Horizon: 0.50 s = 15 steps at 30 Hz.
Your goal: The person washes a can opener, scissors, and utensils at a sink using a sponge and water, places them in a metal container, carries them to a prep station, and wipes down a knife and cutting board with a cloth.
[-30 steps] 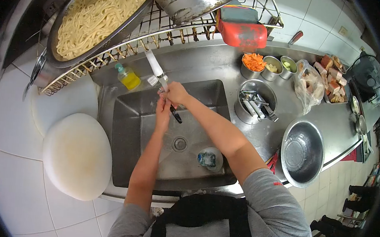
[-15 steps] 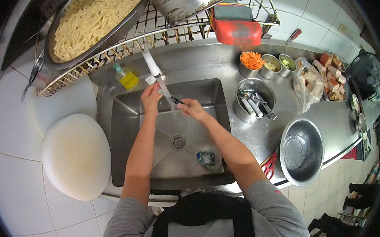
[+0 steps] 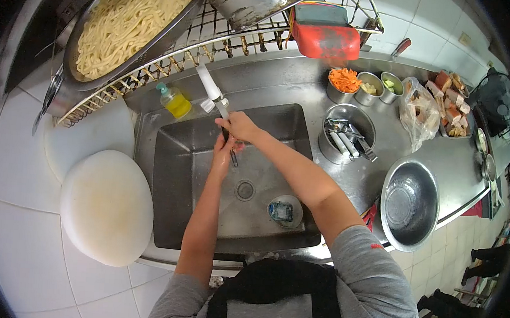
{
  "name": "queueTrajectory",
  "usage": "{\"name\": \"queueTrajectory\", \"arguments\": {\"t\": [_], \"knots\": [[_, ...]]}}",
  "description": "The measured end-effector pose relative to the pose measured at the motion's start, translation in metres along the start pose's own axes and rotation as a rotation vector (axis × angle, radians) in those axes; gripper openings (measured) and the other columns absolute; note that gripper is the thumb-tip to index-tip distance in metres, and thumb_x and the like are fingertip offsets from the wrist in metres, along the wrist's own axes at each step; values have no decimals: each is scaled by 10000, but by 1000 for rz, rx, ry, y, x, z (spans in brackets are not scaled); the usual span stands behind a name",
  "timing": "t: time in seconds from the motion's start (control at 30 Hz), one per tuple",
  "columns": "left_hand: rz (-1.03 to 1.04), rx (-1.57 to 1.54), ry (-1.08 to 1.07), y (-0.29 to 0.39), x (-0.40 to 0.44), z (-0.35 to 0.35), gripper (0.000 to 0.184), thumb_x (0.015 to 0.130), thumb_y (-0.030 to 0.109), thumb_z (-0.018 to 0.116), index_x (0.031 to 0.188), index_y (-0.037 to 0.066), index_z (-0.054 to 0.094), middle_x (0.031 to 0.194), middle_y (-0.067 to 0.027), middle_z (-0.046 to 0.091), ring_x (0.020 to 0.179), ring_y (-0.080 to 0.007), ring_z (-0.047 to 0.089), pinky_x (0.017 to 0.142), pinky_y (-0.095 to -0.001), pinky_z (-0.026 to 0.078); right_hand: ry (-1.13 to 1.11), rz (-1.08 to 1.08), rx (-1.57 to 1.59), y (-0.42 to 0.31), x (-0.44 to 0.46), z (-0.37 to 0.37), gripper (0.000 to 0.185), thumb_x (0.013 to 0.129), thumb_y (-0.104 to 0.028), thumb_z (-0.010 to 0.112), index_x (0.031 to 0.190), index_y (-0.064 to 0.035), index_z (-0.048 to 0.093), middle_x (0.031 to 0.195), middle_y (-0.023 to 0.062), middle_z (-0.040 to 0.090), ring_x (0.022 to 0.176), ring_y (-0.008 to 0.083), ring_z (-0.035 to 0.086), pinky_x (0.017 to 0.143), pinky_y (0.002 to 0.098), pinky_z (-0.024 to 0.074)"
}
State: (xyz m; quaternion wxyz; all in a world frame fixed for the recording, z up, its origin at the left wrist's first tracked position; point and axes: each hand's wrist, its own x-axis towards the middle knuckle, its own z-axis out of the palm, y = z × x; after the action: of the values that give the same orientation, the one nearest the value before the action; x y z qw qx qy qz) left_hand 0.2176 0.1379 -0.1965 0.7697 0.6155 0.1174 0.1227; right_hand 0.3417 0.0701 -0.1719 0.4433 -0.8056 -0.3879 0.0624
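Under the white faucet (image 3: 210, 85), my right hand (image 3: 239, 126) closes over a slim black-handled utensil (image 3: 234, 159). Just below it, my left hand (image 3: 222, 155) wraps round the same utensil, whose dark end pokes out toward the drain. Fingers hide most of it, so its exact kind does not show. Both hands are over the steel sink (image 3: 168, 212). In the basin's lower right, a small round dish (image 3: 291, 213) holds a bluish-green scouring pad (image 3: 280, 211).
Right of the sink stand a pot of utensils (image 3: 325, 146), a steel bowl (image 3: 408, 205), carrot strips (image 3: 344, 80) and a plastic bag (image 3: 418, 114). Soap (image 3: 176, 103) sits behind the basin, white round boards (image 3: 106, 208) at left. A rack (image 3: 215, 45) with noodles (image 3: 134, 26) overhangs.
My right hand has moved up and left to the faucet, and my left hand has dropped below it. The utensil now points downward between them; earlier it lay across under the running water.
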Motion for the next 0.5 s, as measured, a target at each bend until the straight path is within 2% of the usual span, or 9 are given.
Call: {"name": "queueTrajectory", "arguments": {"t": [0.03, 0.13, 0.23, 0.33, 0.43, 0.5], "knots": [[18, 25, -12, 0, 4, -1, 276, 1012, 312, 491, 1157, 77, 504, 890, -19, 602, 730, -102, 565, 658, -235, 457, -143, 244, 196, -28, -9, -22, 479, 888, -416, 641, 934, 61, 645, 759, 219, 656, 640, 330, 662, 618, 394, 512], [-27, 45, 5, 4, 18, -3, 274, 1023, 320, 458, 1120, 67, 502, 814, -3, 547, 646, -95, 511, 578, -241, 431, 64, 8, 17, -25, -12, -17, 453, 910, -402, 603, 947, 46, 657, 814, 227, 665, 695, 364, 663, 654, 421, 512], [-126, 130, -11, 26, 19, 10, 260, 1028, 302, 442, 1102, 59, 499, 800, -9, 538, 641, -98, 527, 548, -237, 430, 136, 35, 1, -28, -11, -26, 359, 918, -329, 588, 964, 16, 677, 850, 212, 663, 735, 339, 674, 643, 417, 522], [-118, 69, -48, 32, 26, 17, 255, 1031, 284, 435, 1121, 56, 503, 814, -13, 551, 683, -101, 553, 605, -254, 461, 130, 46, -14, -20, 0, -28, 281, 913, -260, 575, 949, -11, 698, 878, 200, 651, 744, 333, 675, 644, 420, 527], [-82, 71, 31, 40, 31, 23, 266, 1028, 259, 437, 1179, 47, 490, 864, -22, 563, 736, -116, 576, 686, -273, 483, 30, 63, 134, -20, 2, -37, 223, 891, -193, 582, 913, -10, 707, 911, 198, 634, 780, 335, 664, 677, 416, 525], [-50, 26, -2, 35, 36, 19, 289, 1024, 252, 451, 1217, 38, 475, 903, -24, 568, 788, -120, 582, 722, -279, 480, 12, 58, 185, -22, -2, -38, 191, 880, -154, 592, 958, -21, 705, 927, 181, 640, 776, 325, 664, 664, 396, 521]]}}
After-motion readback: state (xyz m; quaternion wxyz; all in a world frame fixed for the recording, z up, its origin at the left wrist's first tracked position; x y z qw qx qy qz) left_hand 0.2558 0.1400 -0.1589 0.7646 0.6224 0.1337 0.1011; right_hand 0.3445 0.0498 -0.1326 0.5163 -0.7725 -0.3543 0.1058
